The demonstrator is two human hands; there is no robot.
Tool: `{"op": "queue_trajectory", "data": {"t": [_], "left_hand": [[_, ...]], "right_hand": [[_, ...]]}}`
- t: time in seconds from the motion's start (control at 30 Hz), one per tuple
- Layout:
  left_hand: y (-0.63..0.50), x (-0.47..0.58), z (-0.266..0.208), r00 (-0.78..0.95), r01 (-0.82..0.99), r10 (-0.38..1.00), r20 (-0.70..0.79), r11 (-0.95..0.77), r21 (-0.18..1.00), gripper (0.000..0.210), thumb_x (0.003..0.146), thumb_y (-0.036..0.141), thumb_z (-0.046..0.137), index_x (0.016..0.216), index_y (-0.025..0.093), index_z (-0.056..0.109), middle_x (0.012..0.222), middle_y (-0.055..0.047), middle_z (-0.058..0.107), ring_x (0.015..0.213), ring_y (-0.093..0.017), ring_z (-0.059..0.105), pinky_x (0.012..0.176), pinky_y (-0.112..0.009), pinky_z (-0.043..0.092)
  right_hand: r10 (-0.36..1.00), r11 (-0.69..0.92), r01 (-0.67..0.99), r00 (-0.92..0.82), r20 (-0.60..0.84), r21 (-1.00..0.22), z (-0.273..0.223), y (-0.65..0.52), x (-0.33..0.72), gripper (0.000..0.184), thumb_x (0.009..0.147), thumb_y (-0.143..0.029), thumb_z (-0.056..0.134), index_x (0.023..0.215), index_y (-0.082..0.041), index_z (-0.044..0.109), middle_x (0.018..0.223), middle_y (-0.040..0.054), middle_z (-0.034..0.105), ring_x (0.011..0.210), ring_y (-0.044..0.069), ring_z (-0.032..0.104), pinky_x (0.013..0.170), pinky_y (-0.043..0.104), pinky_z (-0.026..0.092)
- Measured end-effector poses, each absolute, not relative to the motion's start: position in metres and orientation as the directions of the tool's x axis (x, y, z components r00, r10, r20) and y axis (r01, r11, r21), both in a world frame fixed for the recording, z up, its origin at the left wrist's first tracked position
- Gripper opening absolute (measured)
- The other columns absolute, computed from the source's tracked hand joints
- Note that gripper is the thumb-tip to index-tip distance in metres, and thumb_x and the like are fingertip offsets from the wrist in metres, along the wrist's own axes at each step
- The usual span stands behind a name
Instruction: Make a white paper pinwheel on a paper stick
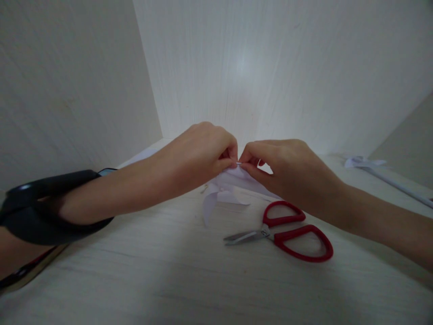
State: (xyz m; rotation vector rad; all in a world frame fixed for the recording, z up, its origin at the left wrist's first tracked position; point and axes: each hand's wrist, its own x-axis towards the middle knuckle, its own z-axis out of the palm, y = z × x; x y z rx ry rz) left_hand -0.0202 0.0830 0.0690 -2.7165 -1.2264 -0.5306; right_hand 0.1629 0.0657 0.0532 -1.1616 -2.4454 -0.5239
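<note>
The left hand (211, 146) is pinching a white paper (241, 178) between thumb and index finger, and the right hand (287, 158) is pinching it in the same way, just beside the left fingertips. So both hands are being closed on the paper's thin upper edge, with their fingertips almost meeting. The paper is hanging below the two hands, and they are covering a part of it, so I cannot tell its full shape. Under it, below the left hand, a curled white paper piece (225, 197) is lying on the pale wood-grain table (169, 280). Below the right hand, red-handled scissors (265, 231) are resting with the blades nearly together, and these blades are pointing to the left. Well to the right of the right hand, a white paper pinwheel (360, 161) is lying at the end of a white stick (399, 183). Behind the left hand, a black wristband (50, 221) is encircling the left forearm.
</note>
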Motion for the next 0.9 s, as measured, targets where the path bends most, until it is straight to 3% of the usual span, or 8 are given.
{"op": "queue_trajectory", "data": {"t": [0.2, 0.47, 0.7, 0.9], "left_hand": [[0.0819, -0.0185, 0.066, 0.581, 0.759, 0.727, 0.365, -0.646, 0.078, 0.032, 0.082, 0.04, 0.052, 0.073, 0.017, 0.07, 0.062, 0.001, 0.062, 0.057, -0.01, 0.054, 0.052, -0.023, 0.027], [0.0823, -0.0198, 0.0665, 0.572, 0.756, 0.751, 0.33, -0.639, 0.145, 0.024, 0.079, 0.031, 0.054, 0.071, 0.016, 0.071, 0.06, 0.001, 0.063, 0.054, -0.008, 0.051, 0.05, -0.021, 0.027], [0.0805, -0.0195, 0.0671, 0.568, 0.768, 0.745, 0.35, -0.632, 0.1, 0.028, 0.083, 0.035, 0.053, 0.071, 0.017, 0.072, 0.058, 0.001, 0.064, 0.049, -0.007, 0.045, 0.05, -0.023, 0.024], [0.0812, -0.0203, 0.0654, 0.533, 0.807, 0.778, 0.334, -0.586, 0.076, 0.03, 0.08, 0.036, 0.054, 0.062, 0.016, 0.068, 0.052, 0.001, 0.058, 0.047, -0.008, 0.042, 0.049, -0.025, 0.02]], "right_hand": [[0.695, 0.572, 0.804, -0.581, 0.424, 0.165, 0.0559, 0.0654, 0.159, 0.014, 0.089, -0.016, 0.055, 0.088, -0.016, 0.069, 0.081, 0.0042, 0.071, 0.074, 0.02, 0.066, 0.063, 0.029, 0.04], [0.636, 0.579, 0.777, -0.619, 0.46, 0.245, 0.0545, 0.063, 0.1603, 0.01, 0.084, -0.008, 0.058, 0.079, -0.015, 0.064, 0.074, 0.0025, 0.067, 0.066, 0.017, 0.061, 0.058, 0.027, 0.036], [0.627, 0.575, 0.787, -0.599, 0.498, 0.222, 0.055, 0.0619, 0.1595, 0.009, 0.084, -0.012, 0.058, 0.078, -0.016, 0.063, 0.074, 0.0014, 0.065, 0.064, 0.015, 0.058, 0.057, 0.026, 0.033], [0.648, 0.61, 0.751, -0.656, 0.387, 0.252, 0.054, 0.062, 0.156, 0.018, 0.084, -0.005, 0.053, 0.087, -0.017, 0.066, 0.081, 0.0028, 0.068, 0.071, 0.018, 0.061, 0.06, 0.029, 0.034]]}}
